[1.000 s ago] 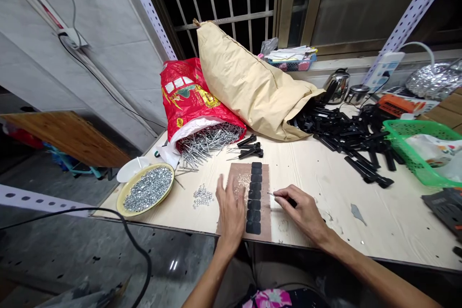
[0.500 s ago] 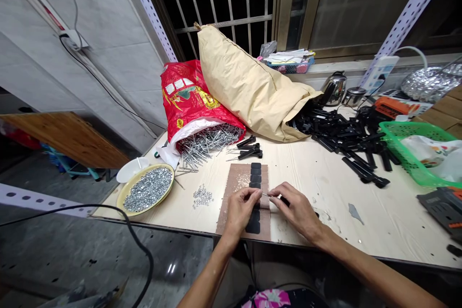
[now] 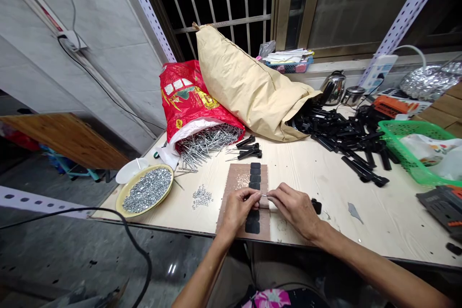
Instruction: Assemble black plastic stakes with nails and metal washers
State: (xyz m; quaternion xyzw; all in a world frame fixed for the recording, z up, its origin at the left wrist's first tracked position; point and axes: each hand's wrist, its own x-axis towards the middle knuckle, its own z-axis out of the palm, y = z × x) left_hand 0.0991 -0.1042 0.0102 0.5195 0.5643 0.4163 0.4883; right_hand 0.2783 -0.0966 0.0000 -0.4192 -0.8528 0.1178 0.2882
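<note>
A thin metal rod spans the small gap between my two hands. My left hand is closed, with thumb and fingertips pinched at the rod's left end; any smaller part in that pinch is hidden. My right hand is closed around the other end. A black handle end shows behind the right hand's knuckles; whether it joins the rod is hidden. Beneath the hands lies a brown board bearing a column of black pads. Left of it is a pile of small metal pieces.
A yellow bowl of metal bits stands at the left. Behind are a red bag spilling metal rods, a large paper sack, and black handles with rods. Black plastic parts and a green basket lie right.
My right hand has turned slightly, fingers more closed over the rod. The black piece seen between its fingers is now hidden there, and a black end shows behind the knuckles.
</note>
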